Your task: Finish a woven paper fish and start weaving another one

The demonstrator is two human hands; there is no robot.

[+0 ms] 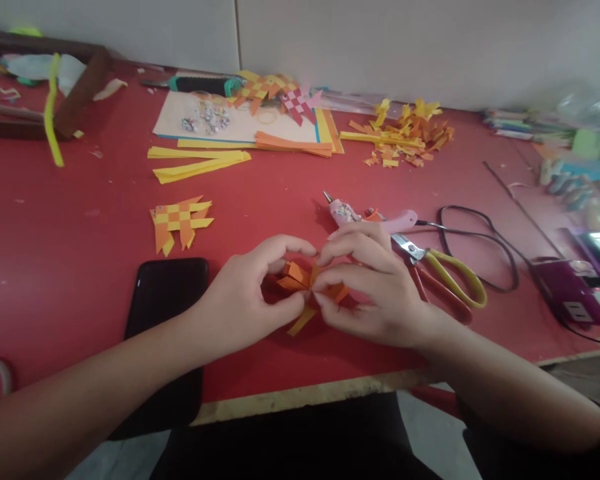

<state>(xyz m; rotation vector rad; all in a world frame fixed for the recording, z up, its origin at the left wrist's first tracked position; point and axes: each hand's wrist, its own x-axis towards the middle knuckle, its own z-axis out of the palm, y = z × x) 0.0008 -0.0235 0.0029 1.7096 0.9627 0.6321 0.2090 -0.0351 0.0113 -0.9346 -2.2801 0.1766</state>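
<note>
Both my hands meet over the front middle of the red table. Between them is a small piece of woven orange and yellow paper strips. My left hand pinches its left side with thumb and fingers curled. My right hand pinches its right side, fingers bent over the strips. One yellow strip end sticks out below towards me.
A black phone lies by my left forearm. A finished woven fish lies to the left. Scissors with yellow and red handles and a pink glue gun with black cord lie right of my hands. Paper strips, scraps and more woven fish lie further back.
</note>
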